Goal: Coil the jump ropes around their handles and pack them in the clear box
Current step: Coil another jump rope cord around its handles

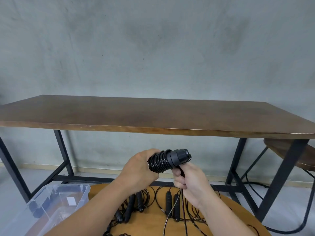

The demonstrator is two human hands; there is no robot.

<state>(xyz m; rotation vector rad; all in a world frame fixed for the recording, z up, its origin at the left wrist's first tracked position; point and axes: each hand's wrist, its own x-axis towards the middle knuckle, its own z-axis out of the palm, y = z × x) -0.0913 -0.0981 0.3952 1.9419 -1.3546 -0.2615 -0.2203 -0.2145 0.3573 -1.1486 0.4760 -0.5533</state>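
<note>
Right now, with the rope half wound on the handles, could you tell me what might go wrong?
1. The loose rope hangs from the right hand over the other ropes on the round table; it may snag and drag them.
2. If the left hand slackens, the coil could spring loose.

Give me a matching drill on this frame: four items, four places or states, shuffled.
Items:
1 left hand
2 right hand
3 clear box
4 loose handles

States:
A on the round table
B low left, beside the round table
C grips the coiled handle
D holds the free rope

Pairs: 1-C, 2-D, 3-B, 4-A
</note>
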